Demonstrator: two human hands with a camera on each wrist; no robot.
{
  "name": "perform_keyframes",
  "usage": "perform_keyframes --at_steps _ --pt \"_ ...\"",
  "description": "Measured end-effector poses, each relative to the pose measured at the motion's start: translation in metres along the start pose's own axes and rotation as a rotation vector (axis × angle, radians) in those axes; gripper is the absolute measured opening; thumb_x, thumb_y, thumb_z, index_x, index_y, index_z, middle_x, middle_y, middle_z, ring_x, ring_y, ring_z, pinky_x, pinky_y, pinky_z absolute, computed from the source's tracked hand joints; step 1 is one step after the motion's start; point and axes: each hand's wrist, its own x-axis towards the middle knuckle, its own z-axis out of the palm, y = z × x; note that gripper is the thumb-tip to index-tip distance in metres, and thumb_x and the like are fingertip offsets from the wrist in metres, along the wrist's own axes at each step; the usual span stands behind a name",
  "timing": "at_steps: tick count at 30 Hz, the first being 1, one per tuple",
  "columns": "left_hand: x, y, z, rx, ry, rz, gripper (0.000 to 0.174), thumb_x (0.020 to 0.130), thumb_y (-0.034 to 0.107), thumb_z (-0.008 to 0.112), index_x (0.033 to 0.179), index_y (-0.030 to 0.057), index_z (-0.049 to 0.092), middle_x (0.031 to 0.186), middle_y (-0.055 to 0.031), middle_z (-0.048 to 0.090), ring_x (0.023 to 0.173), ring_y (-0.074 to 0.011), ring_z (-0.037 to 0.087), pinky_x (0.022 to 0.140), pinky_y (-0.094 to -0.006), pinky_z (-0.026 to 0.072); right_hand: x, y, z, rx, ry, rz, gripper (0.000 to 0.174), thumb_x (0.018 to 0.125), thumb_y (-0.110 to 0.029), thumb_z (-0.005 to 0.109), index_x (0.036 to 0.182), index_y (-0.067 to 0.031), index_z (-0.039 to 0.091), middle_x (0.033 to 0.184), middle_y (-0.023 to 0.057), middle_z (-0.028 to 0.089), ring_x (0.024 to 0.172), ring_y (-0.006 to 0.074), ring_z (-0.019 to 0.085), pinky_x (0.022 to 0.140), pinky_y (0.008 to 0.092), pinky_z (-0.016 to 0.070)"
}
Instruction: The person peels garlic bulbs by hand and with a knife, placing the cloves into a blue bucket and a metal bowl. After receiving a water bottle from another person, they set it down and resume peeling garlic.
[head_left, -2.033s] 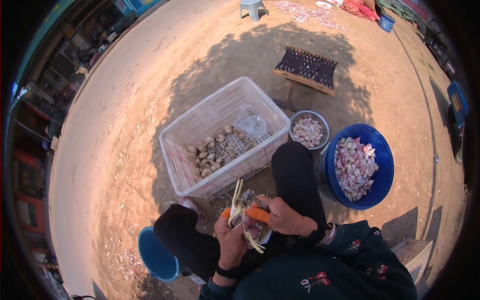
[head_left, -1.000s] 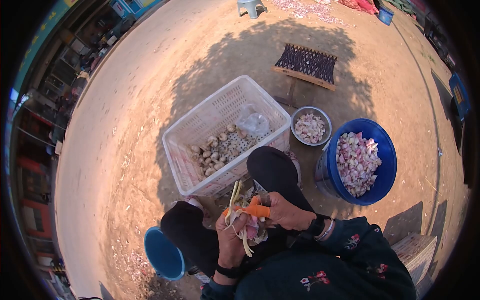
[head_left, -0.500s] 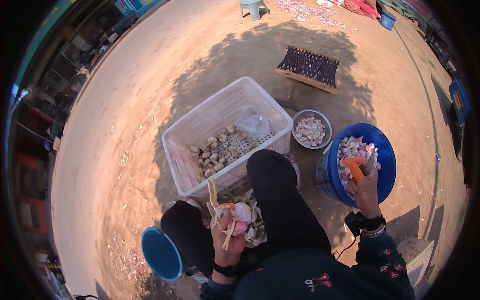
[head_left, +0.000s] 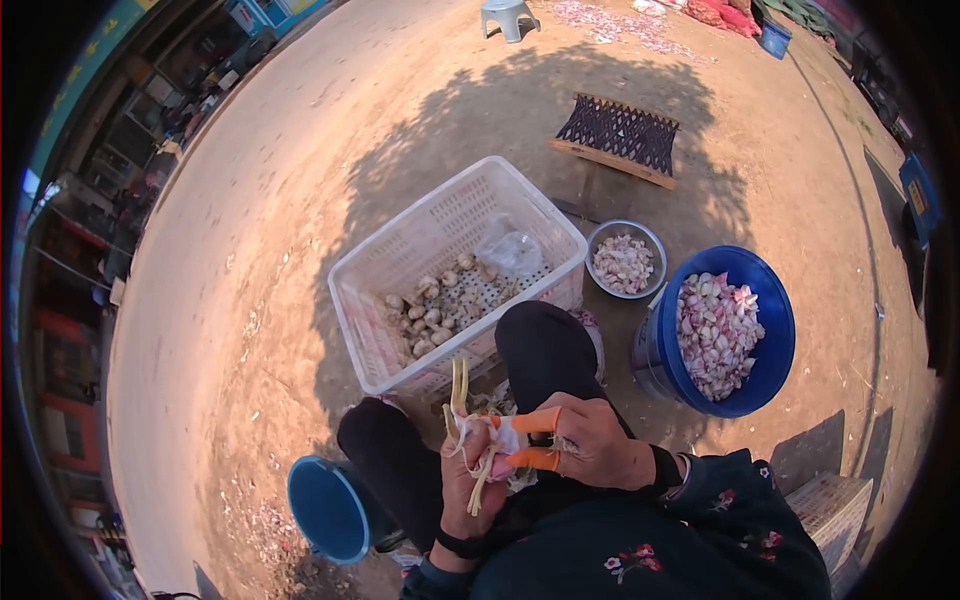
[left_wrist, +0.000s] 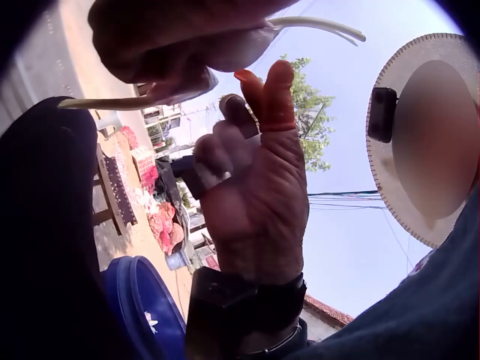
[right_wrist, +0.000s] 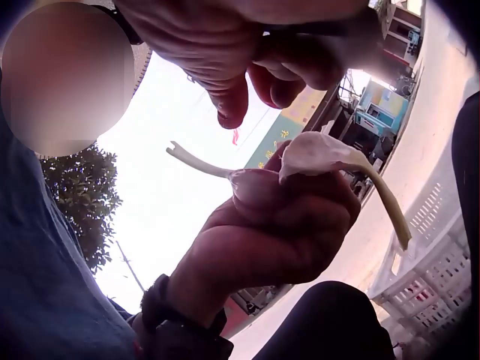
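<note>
In the head view my left hand (head_left: 460, 490) holds garlic with long pale stalks (head_left: 460, 385) over my lap. The right wrist view shows the garlic (right_wrist: 259, 191) in its curled fingers, whitish skin on it. My right hand (head_left: 605, 448) is right beside the garlic, with orange covers on its thumb and forefinger (head_left: 540, 420). In the left wrist view those covered fingers are raised close to the garlic. The other fingers are curled round what looks like a small knife (left_wrist: 193, 182), mostly hidden.
A white crate (head_left: 350, 330) with garlic bulbs stands ahead. To the right are a metal bowl (head_left: 660, 262) and a blue bucket (head_left: 785, 330), both holding peeled cloves. A smaller blue bucket (head_left: 325, 515) stands at left, a wooden stool with dark webbing (head_left: 620, 130) beyond the crate.
My right hand went from the garlic to over the blue bucket half a second ago, and is back beside the garlic now. The left hand keeps its grip on the garlic.
</note>
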Motion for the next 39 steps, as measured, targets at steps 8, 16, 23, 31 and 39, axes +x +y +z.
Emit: perform_keyframes --at_steps 8,16,23,31,39 --pt "0.007 -0.006 0.009 0.193 0.066 -0.06 0.015 0.092 0.02 0.049 0.092 0.0053 0.051 0.072 -0.0024 0.056 0.054 -0.0102 0.055 0.042 -0.0204 0.0423 -0.006 0.034 0.025 -0.244 -0.11 -0.059 0.03 0.066 -0.019 0.072 0.089 -0.0039 0.06 0.072 0.0055 0.054 0.058 0.0208 0.058 0.047 0.0292 0.0471" --pt "0.021 -0.008 0.009 0.287 0.088 -0.122 0.011 0.087 0.009 0.054 0.093 0.0034 0.047 0.071 -0.0054 0.057 0.053 -0.0134 0.057 0.042 -0.025 0.0469 -0.012 0.04 0.007 0.367 -0.171 0.458 0.016 0.082 -0.008 0.064 0.095 0.001 0.059 0.085 0.0116 0.062 0.074 0.0191 0.063 0.066 0.0268 0.0488" --pt "0.037 -0.011 0.006 0.313 0.133 -0.059 0.013 0.088 0.015 0.054 0.082 0.0044 0.05 0.063 -0.0017 0.051 0.046 -0.0093 0.049 0.037 -0.021 0.0397 0.003 0.047 -0.007 0.795 0.082 0.611 0.011 0.087 -0.004 0.058 0.097 0.0002 0.059 0.085 -0.0005 0.059 0.079 0.0073 0.055 0.07 0.0221 0.0456" --pt "0.035 0.006 -0.009 0.248 0.129 -0.011 0.013 0.088 0.012 0.053 0.092 -0.0008 0.053 0.075 -0.0067 0.057 0.055 -0.0133 0.054 0.045 -0.0241 0.0452 0.038 0.151 -0.1 -0.293 0.457 0.784 0.025 0.08 -0.009 0.064 0.102 0.001 0.06 0.08 0.0016 0.061 0.074 0.01 0.057 0.065 0.0212 0.0444" --pt "0.029 0.014 -0.016 0.12 0.033 0.117 0.017 0.088 0.001 0.052 0.104 -0.002 0.056 0.092 -0.0105 0.063 0.077 -0.0181 0.063 0.068 -0.0307 0.0534 0.022 0.136 -0.058 0.226 0.358 0.988 0.026 0.08 -0.01 0.062 0.104 0.0004 0.06 0.077 0.0036 0.061 0.068 0.0081 0.054 0.062 0.0199 0.043"
